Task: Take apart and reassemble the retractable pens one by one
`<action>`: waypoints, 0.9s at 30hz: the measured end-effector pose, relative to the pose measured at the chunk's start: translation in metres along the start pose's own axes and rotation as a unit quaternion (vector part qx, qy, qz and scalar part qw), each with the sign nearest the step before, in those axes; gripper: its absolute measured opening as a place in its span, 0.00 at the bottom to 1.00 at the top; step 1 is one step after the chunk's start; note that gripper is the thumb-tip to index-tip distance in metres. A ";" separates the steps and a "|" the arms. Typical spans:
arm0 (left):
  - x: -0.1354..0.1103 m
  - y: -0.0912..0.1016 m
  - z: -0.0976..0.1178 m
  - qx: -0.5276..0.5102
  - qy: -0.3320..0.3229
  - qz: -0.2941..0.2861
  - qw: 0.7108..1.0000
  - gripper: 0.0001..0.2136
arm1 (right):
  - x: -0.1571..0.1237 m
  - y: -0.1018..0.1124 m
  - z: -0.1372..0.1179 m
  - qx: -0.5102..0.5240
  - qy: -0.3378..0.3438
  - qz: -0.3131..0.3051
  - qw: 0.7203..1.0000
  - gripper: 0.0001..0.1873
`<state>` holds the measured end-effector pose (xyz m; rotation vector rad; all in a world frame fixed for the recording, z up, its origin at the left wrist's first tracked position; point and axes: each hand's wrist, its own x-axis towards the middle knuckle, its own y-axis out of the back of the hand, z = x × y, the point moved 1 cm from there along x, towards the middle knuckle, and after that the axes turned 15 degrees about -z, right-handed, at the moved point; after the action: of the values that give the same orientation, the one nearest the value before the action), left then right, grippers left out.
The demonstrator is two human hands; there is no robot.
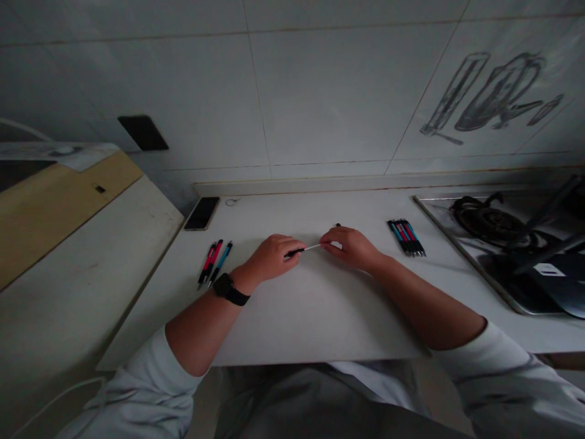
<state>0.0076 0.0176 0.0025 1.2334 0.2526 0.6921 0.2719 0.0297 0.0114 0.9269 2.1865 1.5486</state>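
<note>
Over the middle of the white counter, my left hand [275, 255] is closed around a black pen part [295, 252]. A thin whitish pen refill [312, 247] runs from that part across to my right hand [348, 245], whose fingertips pinch its other end. Just behind the right hand's knuckles a small black tip [338, 225] shows; whether it is held or lies on the counter I cannot tell. To the left lie a few red and blue pens [214, 262] with black ends. On the right, several red and blue pens [406, 238] form a neat row.
A phone [202, 213] lies at the back left, with a small wire-like ring [232, 202] beside it. The gas stove [503, 244] borders the counter [315, 323] on the right. A pale cabinet [91, 244] stands at the left, and a tiled wall [320, 97] rises behind.
</note>
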 end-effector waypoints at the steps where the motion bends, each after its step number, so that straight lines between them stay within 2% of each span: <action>1: 0.000 0.000 0.000 0.000 -0.001 0.001 1.000 0.10 | 0.000 0.000 0.000 0.008 -0.002 -0.002 1.000 0.13; 9: -0.001 0.005 -0.004 0.011 0.025 0.026 0.999 0.08 | -0.003 0.008 0.008 0.084 -0.038 0.037 0.995 0.11; 16: -0.001 0.005 -0.008 0.006 0.055 0.047 0.997 0.09 | -0.005 0.007 0.021 0.118 -0.075 0.065 0.988 0.12; 22: -0.002 0.006 -0.006 -0.007 0.055 0.047 0.997 0.11 | -0.005 0.007 0.019 0.144 -0.083 0.071 0.984 0.13; 27: -0.001 0.006 -0.007 -0.021 0.065 0.039 0.997 0.05 | -0.004 0.008 0.017 0.172 -0.086 0.077 0.978 0.14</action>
<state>0.0008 0.0234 0.0059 1.1636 0.2969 0.8434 0.2876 0.0409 0.0125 1.3096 2.3430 1.1141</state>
